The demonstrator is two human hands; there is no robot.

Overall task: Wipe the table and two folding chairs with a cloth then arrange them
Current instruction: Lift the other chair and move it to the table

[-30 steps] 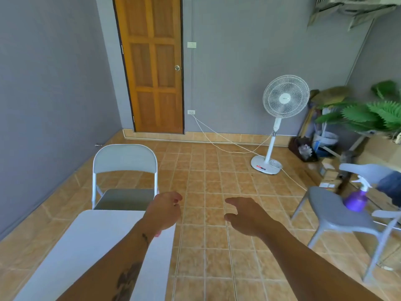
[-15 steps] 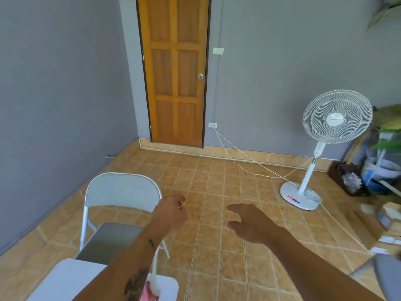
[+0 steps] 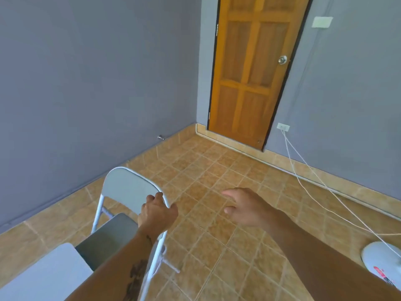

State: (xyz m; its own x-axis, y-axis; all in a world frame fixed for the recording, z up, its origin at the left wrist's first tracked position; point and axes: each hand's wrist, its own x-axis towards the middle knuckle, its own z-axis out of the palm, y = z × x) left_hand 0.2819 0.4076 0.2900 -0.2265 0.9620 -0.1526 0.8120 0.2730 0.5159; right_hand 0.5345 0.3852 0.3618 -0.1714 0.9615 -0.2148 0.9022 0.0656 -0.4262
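Observation:
A white folding chair point(image 3: 128, 190) with a grey seat stands unfolded on the tiled floor at the lower left, its seat edge tucked against the white table point(image 3: 43, 276) in the bottom left corner. My left hand point(image 3: 157, 212) grips the right top corner of the chair's backrest, fingers curled over the rim. My right hand point(image 3: 245, 206) hovers over the floor to the right of the chair, fingers spread and holding nothing. No cloth is visible, and the second folding chair is out of view.
A wooden door point(image 3: 253, 70) stands shut in the far wall. White cords point(image 3: 308, 187) run from a wall socket point(image 3: 283, 127) across the floor to a fan base point(image 3: 382, 259) at the right edge. The grey wall lies close behind the chair.
The view has swung left and closer to the chair. My left hand reached forward and closed on the backrest corner. The fan head, plants and grey plastic chair left the view.

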